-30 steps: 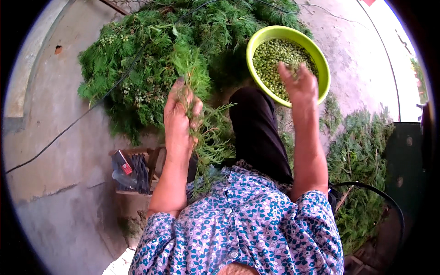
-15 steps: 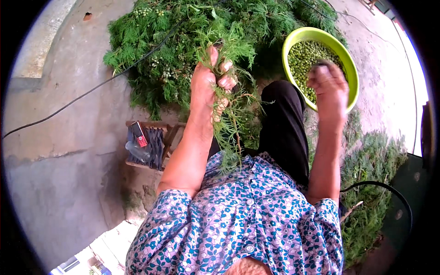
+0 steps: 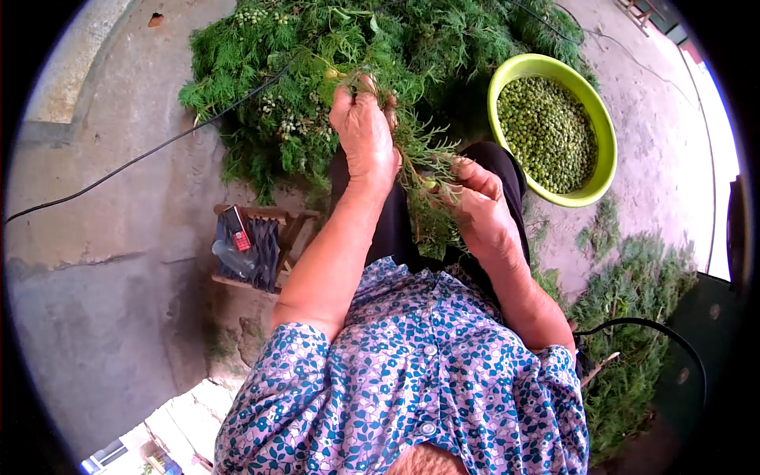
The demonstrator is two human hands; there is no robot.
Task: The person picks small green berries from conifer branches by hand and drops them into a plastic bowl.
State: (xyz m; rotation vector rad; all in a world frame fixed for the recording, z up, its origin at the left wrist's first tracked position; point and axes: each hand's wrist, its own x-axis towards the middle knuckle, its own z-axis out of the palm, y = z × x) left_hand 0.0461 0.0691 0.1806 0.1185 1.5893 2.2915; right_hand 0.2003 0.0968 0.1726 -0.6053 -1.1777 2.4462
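Observation:
A leafy evergreen sprig (image 3: 431,170) hangs over my lap, with my left hand (image 3: 366,134) closed round its upper stems. My right hand (image 3: 481,202) is at the sprig's right side, fingers pinched together among its leaves. Whether a small cone sits in that pinch is hidden. Just beyond my left hand rises a big heap of cut green branches (image 3: 261,103), dotted with pale cones. To the right of my knee stands a lime-green basin (image 3: 608,150), holding many small round green cones (image 3: 546,134).
A low wooden stool (image 3: 281,261) at my left bears a red-and-black phone (image 3: 237,228) and a clear bottle (image 3: 231,257). A black cable (image 3: 158,158) crosses the floor into the heap. More greenery (image 3: 633,317) lies at the right, beside a thick black hose (image 3: 657,322).
My right hand has come from above the basin, leftward and down to the sprig. The left hand keeps its hold and has turned slightly.

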